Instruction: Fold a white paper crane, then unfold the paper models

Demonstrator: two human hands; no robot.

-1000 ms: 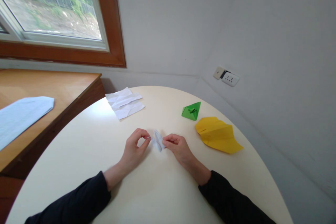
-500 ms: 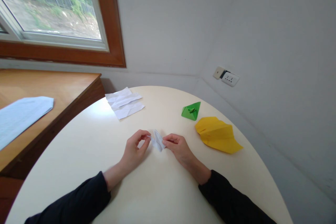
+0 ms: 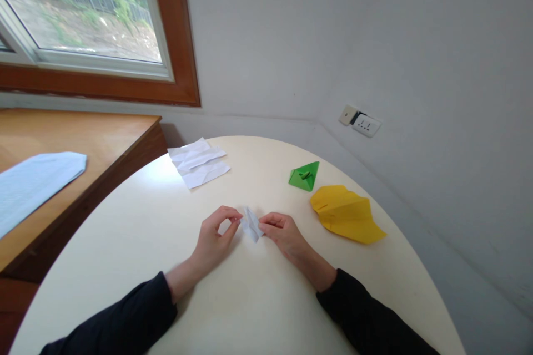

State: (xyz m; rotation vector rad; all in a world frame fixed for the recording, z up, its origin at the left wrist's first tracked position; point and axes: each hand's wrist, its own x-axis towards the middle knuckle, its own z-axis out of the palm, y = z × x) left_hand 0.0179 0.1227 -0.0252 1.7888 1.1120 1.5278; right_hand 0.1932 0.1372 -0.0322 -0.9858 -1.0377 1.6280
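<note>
A round cream table point(image 3: 250, 299) fills the lower half of the view, its surface matte and pale. Both forearms in dark sleeves lie on it. The left hand point(image 3: 214, 238) and right hand point(image 3: 283, 234) meet near the middle of the tabletop, each curled with thumb and forefinger pinched on an end of a small white folded paper point(image 3: 251, 224). The paper sits between the two hands, just above or on the table; which of the two cannot be told.

Beyond the right hand and to its right lies a yellow folded paper point(image 3: 345, 214), flat on the table near the edge. Just beyond that, a smaller green folded paper point(image 3: 305, 176) stands as a low triangle. Beyond the left hand, well apart from it, a creased white sheet point(image 3: 199, 163) lies at the table's far rim.

To the left of the left arm a wooden desk point(image 3: 83, 138) stands slightly higher than the table, with a pale blue sheet point(image 3: 33, 186) on it. Above the desk is a window point(image 3: 83, 16) in a brown wooden frame, with greenery and a fence outside. The walls are plain grey-white and meet in a corner beyond the table. On the wall right of the hands, a white socket point(image 3: 365, 125) sits beside a small switch plate point(image 3: 347, 115).
</note>
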